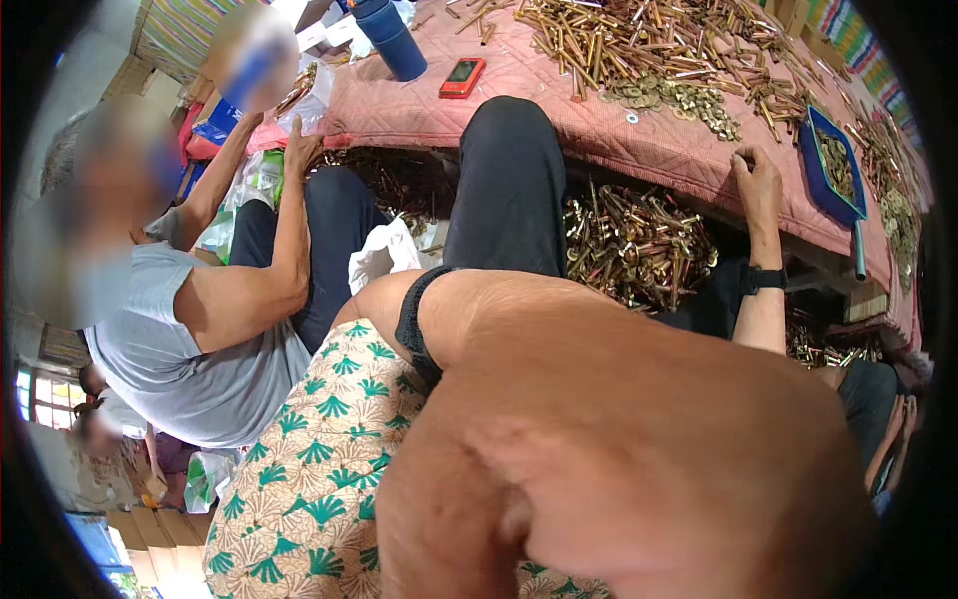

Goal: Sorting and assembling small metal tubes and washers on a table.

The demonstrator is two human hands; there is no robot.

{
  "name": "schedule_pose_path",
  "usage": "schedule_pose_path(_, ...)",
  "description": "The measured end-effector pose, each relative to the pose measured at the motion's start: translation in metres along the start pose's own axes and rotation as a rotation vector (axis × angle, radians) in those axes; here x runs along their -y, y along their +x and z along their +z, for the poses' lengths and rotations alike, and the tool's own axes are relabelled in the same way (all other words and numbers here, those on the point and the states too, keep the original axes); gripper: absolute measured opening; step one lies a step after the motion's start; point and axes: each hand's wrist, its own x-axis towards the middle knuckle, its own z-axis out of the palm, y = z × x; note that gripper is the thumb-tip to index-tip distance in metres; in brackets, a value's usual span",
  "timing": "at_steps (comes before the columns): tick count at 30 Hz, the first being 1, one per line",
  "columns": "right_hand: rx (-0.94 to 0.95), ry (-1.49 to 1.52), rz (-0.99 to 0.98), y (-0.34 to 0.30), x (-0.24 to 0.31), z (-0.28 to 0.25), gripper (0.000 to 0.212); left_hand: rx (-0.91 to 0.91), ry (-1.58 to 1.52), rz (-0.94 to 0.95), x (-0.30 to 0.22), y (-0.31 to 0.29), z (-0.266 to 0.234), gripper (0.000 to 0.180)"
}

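My left hand (619,419) fills the lower foreground, very close and blurred, with a black band (411,314) round its wrist. Its fingers run out of sight, so their pose is hidden. My right hand (760,182), with a black watch (766,280) on the wrist, is at the near edge of the pink quilted cover (399,115). Its fingers are curled in; whatever may lie inside them cannot be made out. Beyond it is a pile of brass-coloured washers (689,100). A blue tray (836,207) holding more washers sits to its right.
Long brass-coloured bolts (639,35) are heaped across the far table; another heap of bolts (639,245) lies below its edge. A red device (462,78) and a dark blue bottle (391,42) stand further left. A person in a grey shirt (220,379) sits on my left.
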Motion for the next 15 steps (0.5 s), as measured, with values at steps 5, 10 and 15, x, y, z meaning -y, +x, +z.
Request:
schedule_pose_path(5,-0.029,-0.005,-0.009,0.002,-0.002,-0.001,0.019,0.022,-0.042,0.015,0.004,-0.005,-0.008,0.014)
schedule_pose_path(10,-0.04,-0.032,0.043,0.004,0.003,0.009,0.018,0.02,-0.062,0.029,0.009,-0.008,-0.018,0.014)
schedule_pose_path(15,-0.064,-0.086,0.058,-0.001,0.006,0.004,0.018,0.019,-0.041,0.032,0.006,-0.011,-0.024,0.015)
